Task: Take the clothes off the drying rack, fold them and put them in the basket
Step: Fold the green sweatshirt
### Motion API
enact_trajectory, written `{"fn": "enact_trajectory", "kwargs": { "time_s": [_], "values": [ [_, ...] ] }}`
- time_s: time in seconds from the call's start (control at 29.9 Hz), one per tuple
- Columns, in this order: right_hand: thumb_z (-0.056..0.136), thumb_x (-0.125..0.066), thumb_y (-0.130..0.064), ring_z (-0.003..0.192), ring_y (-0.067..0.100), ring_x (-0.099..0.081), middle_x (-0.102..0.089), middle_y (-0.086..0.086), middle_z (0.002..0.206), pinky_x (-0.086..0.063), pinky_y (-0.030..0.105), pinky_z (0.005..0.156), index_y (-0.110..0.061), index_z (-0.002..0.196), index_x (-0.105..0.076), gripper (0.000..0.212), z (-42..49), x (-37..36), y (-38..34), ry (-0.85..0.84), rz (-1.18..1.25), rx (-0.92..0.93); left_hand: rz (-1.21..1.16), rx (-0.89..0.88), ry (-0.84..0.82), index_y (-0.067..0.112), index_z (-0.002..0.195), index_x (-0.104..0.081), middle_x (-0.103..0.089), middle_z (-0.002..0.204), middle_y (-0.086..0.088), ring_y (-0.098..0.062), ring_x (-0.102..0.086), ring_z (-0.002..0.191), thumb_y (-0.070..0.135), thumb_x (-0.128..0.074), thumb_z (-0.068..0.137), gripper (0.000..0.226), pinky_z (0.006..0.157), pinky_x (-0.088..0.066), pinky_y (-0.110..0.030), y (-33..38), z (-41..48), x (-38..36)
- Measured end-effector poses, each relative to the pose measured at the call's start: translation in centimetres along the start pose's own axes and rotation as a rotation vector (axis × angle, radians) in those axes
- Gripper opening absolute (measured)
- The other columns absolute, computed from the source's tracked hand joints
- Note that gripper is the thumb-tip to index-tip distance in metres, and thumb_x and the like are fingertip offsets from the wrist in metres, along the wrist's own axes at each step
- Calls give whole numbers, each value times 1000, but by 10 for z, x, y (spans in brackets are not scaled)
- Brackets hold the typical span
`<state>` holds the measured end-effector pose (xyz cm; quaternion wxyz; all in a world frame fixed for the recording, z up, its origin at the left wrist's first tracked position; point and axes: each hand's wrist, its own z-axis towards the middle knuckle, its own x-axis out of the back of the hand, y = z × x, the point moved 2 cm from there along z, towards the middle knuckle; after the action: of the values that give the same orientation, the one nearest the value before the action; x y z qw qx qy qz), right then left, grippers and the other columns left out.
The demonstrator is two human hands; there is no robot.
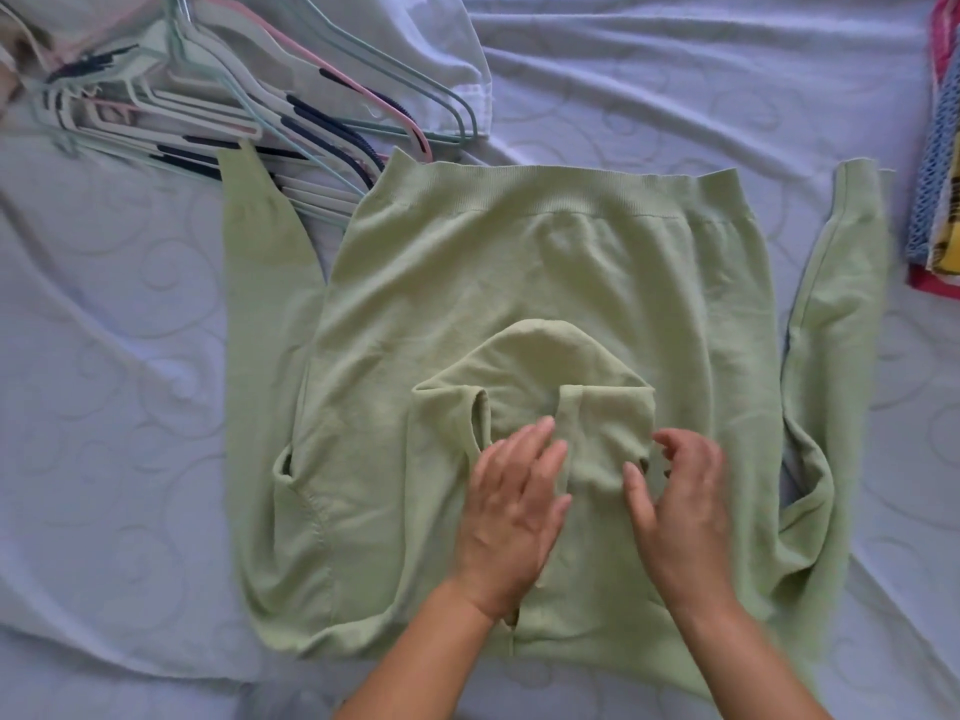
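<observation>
Two hands work nearest: the left hand lies flat, fingers straight, pressing the hood; the right hand curls at the hood's right edge, pinch uncertain. The green hoodie runs lengthwise away, hem far, with left sleeve and right sleeve outspread on the sheet. Hangers crowd the far left.

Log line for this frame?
folding | green hoodie flat on bed, hood folded in | left hand pressing hood | right hand at hood edge, grip unclear

Sweater: we see light green all over.
Sheet: pale bluish white — swirly circles.
Hangers: pink, mint, white — dark blue strips.
Pile: pink, yellow, blue net.
</observation>
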<state>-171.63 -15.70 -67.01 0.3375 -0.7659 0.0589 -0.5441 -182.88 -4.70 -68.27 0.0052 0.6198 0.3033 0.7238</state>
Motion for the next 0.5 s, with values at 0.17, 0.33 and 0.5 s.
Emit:
{"fn": "enact_trajectory", "kwargs": {
  "time_s": [0.17,0.33,0.5],
  "values": [
    [89,-44,-26,89,20,-59,-61,6,100,-47,27,75,-9,103,-65,30,-11,-39,-52,-237,23,398,-468,641,170,23,104,-46,-52,86,11,-4,-52,79,47,-47,82,33,71,-45,-30,-48,-14,40],
    [90,-44,-20,98,16,-58,-61,3,107,-44,20,84,-10,115,-60,32,-16,-72,-68,-365,211,119,-312,702,-18,15,101,-53,-59,82,4,-18,-59,78,30,-63,84,25,68,-42,-31,-59,41,43],
    [88,-52,-3,100,11,-57,-65,4,111,-38,14,88,-9,115,-62,30,-6,-69,-63,-415,263,-21,-353,505,-164,7,107,-58,-62,97,-10,-25,-57,94,17,-56,88,22,85,-43,-36,-55,63,24]
  ]
}}
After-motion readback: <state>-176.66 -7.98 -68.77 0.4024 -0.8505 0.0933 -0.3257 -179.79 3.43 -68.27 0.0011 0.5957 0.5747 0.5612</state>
